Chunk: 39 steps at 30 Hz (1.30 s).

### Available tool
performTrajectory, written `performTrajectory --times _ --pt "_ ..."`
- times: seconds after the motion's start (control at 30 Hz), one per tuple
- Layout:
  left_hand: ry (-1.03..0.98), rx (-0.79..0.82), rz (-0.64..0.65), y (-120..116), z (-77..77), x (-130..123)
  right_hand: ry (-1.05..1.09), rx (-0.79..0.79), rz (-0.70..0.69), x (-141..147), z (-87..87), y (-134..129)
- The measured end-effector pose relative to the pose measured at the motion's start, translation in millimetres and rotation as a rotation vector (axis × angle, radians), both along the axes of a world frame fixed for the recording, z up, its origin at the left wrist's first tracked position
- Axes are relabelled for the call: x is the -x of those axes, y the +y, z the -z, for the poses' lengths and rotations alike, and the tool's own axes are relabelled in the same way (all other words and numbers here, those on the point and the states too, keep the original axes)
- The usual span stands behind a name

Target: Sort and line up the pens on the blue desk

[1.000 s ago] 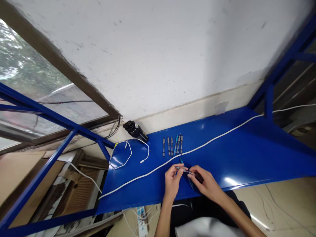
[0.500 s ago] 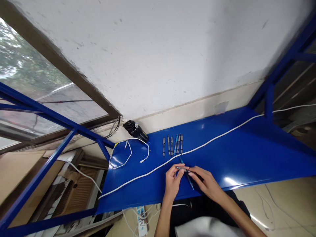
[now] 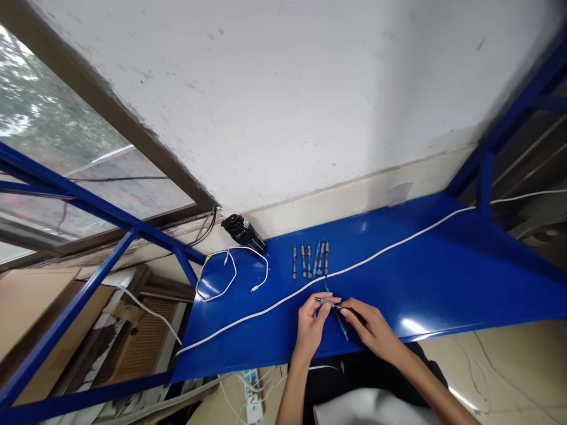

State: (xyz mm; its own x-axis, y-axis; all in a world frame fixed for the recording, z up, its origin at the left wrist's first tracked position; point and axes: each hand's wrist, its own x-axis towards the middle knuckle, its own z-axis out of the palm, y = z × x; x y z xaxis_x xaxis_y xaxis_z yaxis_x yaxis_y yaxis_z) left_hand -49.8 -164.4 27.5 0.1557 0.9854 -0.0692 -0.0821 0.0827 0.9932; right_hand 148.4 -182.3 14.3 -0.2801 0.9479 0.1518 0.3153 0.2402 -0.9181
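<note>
Between my two hands is a grey and black pen [image 3: 326, 303], held just above the blue table [image 3: 385, 289]. My left hand [image 3: 311, 319] is closed on its left part, thumb and fingers pinching it. My right hand [image 3: 365, 323] pinches the right end with thumb and forefinger. Beneath my hands lies a blue pen [image 3: 342, 329], partly covered by them. Beyond the white cable, several pens stand in a row side by side on the table, among them a grey pen [image 3: 295, 262] at the left and a blue pen [image 3: 316, 260] nearer the right.
A long white cable [image 3: 266, 311] crosses the table diagonally. At the back left lies a black bottle [image 3: 243, 233], with a looped white charging cable [image 3: 266, 268] beside it. Blue frame bars [image 3: 485, 183] rise at both ends. A power strip [image 3: 253, 395] is below the front edge.
My right fingers have shifted very slightly at the pen's right end. Both hands otherwise keep their place, and the row of pens is unchanged.
</note>
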Motion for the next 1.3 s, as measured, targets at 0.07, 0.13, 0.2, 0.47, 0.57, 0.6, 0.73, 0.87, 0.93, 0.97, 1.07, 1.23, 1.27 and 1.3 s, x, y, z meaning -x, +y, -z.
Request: performTrajectory --times 0.07,0.13,0.2,0.47,0.57,0.6,0.73,0.87,0.93,0.97,1.07,1.23,1.27,1.3 --pt "-0.009 0.002 0.005 -0.2 -0.3 0.2 0.002 0.006 0.0 0.0 -0.2 -0.1" --pt "-0.006 -0.001 0.026 -0.4 -0.7 0.5 0.006 0.032 0.021 0.2 1.0 0.1" --pt "0.008 -0.009 0.043 -0.4 -1.4 0.9 0.002 0.044 0.028 0.4 1.7 0.5" --pt "0.003 -0.021 0.065 -0.6 -4.9 0.9 -0.002 0.057 0.011 -0.1 1.2 -0.1" --pt "0.025 -0.045 0.07 -0.3 -4.2 1.6 -0.017 0.034 -0.011 0.1 3.3 -0.2" --pt "0.021 -0.044 0.074 -0.2 -3.7 1.8 -0.021 0.035 -0.012 0.1 4.3 -0.1" --pt "-0.01 -0.037 0.088 0.2 -2.6 2.7 -0.035 0.063 0.01 -0.5 7.5 0.5" --pt "-0.023 -0.048 0.095 0.5 -3.2 3.1 -0.057 0.022 -0.03 -1.5 8.4 0.7" --pt "-0.03 -0.044 0.106 0.7 -3.1 3.1 -0.075 0.033 -0.002 -1.8 8.7 0.6" --pt "-0.035 -0.042 0.113 0.9 -2.9 3.1 -0.084 0.039 0.012 -2.0 8.9 0.7" --pt "-0.055 -0.044 0.124 1.4 -2.3 3.4 -0.105 0.018 0.003 -2.7 9.7 1.1" --pt "-0.094 -0.053 0.151 1.1 -3.5 4.5 -0.14 0.035 0.019 -4.8 15.1 -0.7" --pt "-0.109 -0.048 0.147 0.8 -3.8 4.6 -0.142 0.046 0.036 -5.1 16.2 -1.1" --pt "-0.125 -0.043 0.142 0.7 -3.9 4.7 -0.142 0.051 0.046 -5.4 17.1 -1.3"
